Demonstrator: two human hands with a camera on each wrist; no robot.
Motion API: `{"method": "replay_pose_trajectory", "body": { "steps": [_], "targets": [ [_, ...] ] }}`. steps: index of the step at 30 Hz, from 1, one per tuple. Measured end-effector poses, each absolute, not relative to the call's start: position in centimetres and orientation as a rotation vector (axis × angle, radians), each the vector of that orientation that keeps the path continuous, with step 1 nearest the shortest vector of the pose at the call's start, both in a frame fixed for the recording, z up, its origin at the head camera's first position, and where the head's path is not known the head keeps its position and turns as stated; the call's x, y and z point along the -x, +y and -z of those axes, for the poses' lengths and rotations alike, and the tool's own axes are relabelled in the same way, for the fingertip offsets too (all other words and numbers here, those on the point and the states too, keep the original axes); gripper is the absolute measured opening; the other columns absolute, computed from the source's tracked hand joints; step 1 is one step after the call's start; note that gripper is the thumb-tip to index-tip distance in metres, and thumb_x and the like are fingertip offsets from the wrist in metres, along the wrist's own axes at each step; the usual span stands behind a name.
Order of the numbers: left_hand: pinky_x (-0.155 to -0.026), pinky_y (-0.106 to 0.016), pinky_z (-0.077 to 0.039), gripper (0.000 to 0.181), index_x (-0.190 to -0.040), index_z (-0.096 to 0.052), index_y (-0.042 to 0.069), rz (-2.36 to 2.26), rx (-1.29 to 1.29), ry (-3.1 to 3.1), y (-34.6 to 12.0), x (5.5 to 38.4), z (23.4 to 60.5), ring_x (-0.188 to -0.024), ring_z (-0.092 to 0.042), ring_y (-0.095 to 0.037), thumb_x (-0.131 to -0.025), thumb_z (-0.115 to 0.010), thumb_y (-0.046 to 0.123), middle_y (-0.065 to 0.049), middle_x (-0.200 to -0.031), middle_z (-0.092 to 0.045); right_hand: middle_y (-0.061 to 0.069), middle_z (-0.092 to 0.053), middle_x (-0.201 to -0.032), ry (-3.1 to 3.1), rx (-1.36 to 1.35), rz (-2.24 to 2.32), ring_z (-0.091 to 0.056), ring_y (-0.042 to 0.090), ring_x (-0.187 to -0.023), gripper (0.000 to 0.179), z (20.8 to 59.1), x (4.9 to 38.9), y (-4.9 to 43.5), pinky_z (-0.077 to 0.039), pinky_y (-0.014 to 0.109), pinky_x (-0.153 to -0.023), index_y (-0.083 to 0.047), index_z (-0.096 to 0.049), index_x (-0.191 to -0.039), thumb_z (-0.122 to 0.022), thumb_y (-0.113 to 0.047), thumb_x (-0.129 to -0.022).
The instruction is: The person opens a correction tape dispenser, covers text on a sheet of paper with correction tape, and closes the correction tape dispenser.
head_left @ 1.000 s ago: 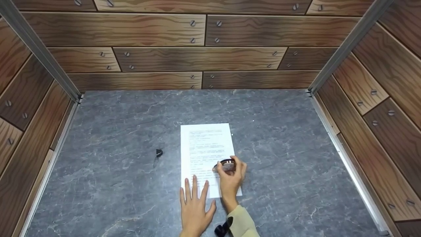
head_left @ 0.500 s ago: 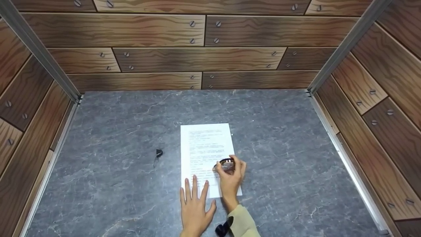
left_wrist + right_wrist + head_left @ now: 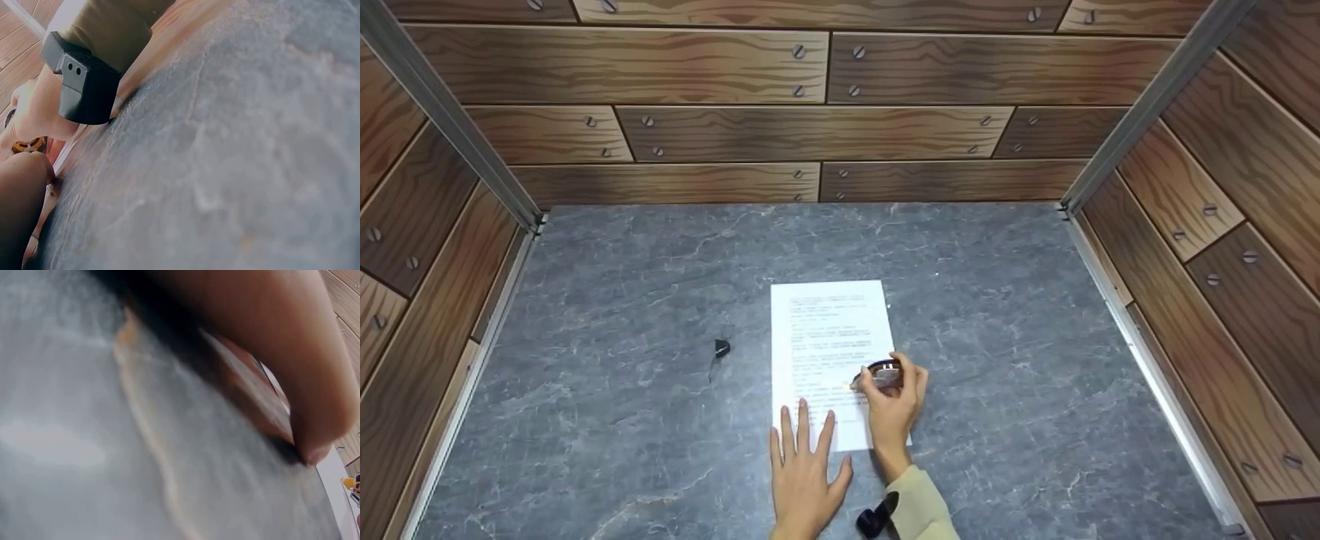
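Note:
In the head view a white printed sheet of paper lies flat on the grey marbled tabletop. My left hand is spread flat, its fingertips resting on the sheet's lower left part. Over the right side of the page, my right hand grips a dark oval correction tape between thumb and fingers. Its tip points left, at a printed line. An orange gear wheel of the correction tape shows in the left wrist view. A blurred finger fills much of the right wrist view; whose hand it belongs to I cannot tell.
A small black cap-like piece lies on the tabletop left of the sheet. Wood-patterned walls close off the back and both sides. A black wrist camera sits on the right sleeve.
My right hand has shifted slightly to the right across the sheet with the correction tape. The left hand and the paper stay where they were.

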State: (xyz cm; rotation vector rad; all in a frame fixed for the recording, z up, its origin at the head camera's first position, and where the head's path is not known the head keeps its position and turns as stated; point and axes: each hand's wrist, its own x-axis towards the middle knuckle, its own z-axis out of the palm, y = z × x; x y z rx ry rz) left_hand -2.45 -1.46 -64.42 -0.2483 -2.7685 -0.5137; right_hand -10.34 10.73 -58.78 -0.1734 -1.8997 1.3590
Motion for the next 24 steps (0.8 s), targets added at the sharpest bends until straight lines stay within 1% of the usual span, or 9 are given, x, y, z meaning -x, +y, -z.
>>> {"method": "replay_pose_trajectory", "body": {
  "steps": [4, 6, 10, 12, 13, 18, 19, 22, 24],
  "targets": [
    [-0.11, -0.065, -0.021, 0.065, -0.14, -0.059, 0.02, 0.516, 0.256, -2.747, -1.4, 2.5, 64.4, -0.143, -0.025, -0.049, -0.083, -0.067, 0.05, -0.021, -0.155, -0.036, 0.024, -0.049, -0.098, -1.9, 0.182, -1.348, -0.059, 0.036, -0.074, 0.046, 58.7, 10.3, 11.1, -0.055, 0.044, -0.055, 0.004, -0.064, -0.114, -0.082, 0.011, -0.072],
    [-0.11, -0.065, -0.021, 0.064, -0.139, -0.06, 0.02, 0.517, 0.258, -2.739, -1.4, 2.5, 64.4, -0.142, -0.026, -0.05, -0.082, -0.067, 0.05, -0.021, -0.154, -0.037, 0.025, -0.049, -0.098, -1.897, 0.185, -1.355, -0.059, 0.036, -0.075, 0.046, 58.7, 10.3, 11.2, -0.055, 0.046, -0.055, 0.004, -0.064, -0.114, -0.082, 0.011, -0.072],
    [-0.11, -0.065, -0.022, 0.064, -0.139, -0.06, 0.019, 0.518, 0.257, -2.729, -1.5, 2.5, 64.4, -0.142, -0.026, -0.05, -0.082, -0.068, 0.049, -0.022, -0.154, -0.037, 0.025, -0.048, -0.099, -1.897, 0.188, -1.359, -0.059, 0.035, -0.075, 0.045, 58.7, 10.3, 11.6, -0.055, 0.04, -0.056, 0.004, -0.064, -0.114, -0.081, 0.01, -0.073],
    [-0.11, -0.064, -0.022, 0.065, -0.139, -0.06, 0.02, 0.512, 0.256, -2.728, -1.5, 2.5, 64.5, -0.142, -0.026, -0.049, -0.083, -0.067, 0.05, -0.021, -0.154, -0.037, 0.025, -0.048, -0.099, -1.903, 0.185, -1.35, -0.06, 0.034, -0.075, 0.044, 58.7, 10.3, 11.7, -0.055, 0.038, -0.056, 0.005, -0.064, -0.114, -0.081, 0.01, -0.073],
    [-0.11, -0.064, -0.022, 0.065, -0.139, -0.06, 0.02, 0.511, 0.256, -2.727, -1.5, 2.5, 64.5, -0.142, -0.026, -0.049, -0.083, -0.067, 0.05, -0.021, -0.155, -0.036, 0.025, -0.048, -0.099, -1.908, 0.183, -1.341, -0.06, 0.033, -0.075, 0.045, 58.7, 10.3, 11.8, -0.055, 0.038, -0.056, 0.005, -0.064, -0.114, -0.081, 0.01, -0.074],
    [-0.111, -0.064, -0.021, 0.065, -0.141, -0.058, 0.021, 0.505, 0.252, -2.737, -1.5, 2.5, 64.5, -0.143, -0.024, -0.048, -0.084, -0.065, 0.051, -0.021, -0.156, -0.035, 0.024, -0.049, -0.098, -1.909, 0.172, -1.306, -0.059, 0.032, -0.076, 0.046, 58.8, 10.4, 12.0, -0.054, 0.048, -0.054, 0.003, -0.064, -0.115, -0.082, 0.01, -0.073],
    [-0.111, -0.064, -0.02, 0.065, -0.142, -0.057, 0.021, 0.51, 0.251, -2.742, -1.5, 2.5, 64.4, -0.144, -0.023, -0.048, -0.085, -0.065, 0.051, -0.021, -0.156, -0.034, 0.024, -0.049, -0.098, -1.908, 0.172, -1.298, -0.059, 0.032, -0.076, 0.046, 58.8, 10.4, 12.1, -0.053, 0.048, -0.054, 0.002, -0.064, -0.115, -0.082, 0.01, -0.072],
    [-0.112, -0.063, -0.019, 0.065, -0.142, -0.057, 0.021, 0.51, 0.244, -2.759, -1.5, 2.4, 64.4, -0.145, -0.022, -0.047, -0.085, -0.064, 0.051, -0.02, -0.157, -0.033, 0.024, -0.049, -0.098, -1.905, 0.185, -1.286, -0.058, 0.031, -0.076, 0.046, 58.8, 10.4, 12.2, -0.053, 0.043, -0.053, 0.003, -0.064, -0.114, -0.082, 0.011, -0.072],
    [-0.112, -0.063, -0.019, 0.065, -0.142, -0.057, 0.021, 0.51, 0.244, -2.76, -1.5, 2.4, 64.5, -0.145, -0.022, -0.047, -0.085, -0.064, 0.051, -0.02, -0.157, -0.034, 0.024, -0.05, -0.098, -1.904, 0.195, -1.284, -0.058, 0.03, -0.076, 0.047, 58.8, 10.4, 12.2, -0.053, 0.043, -0.054, 0.003, -0.065, -0.114, -0.082, 0.011, -0.072]
  ]
}}
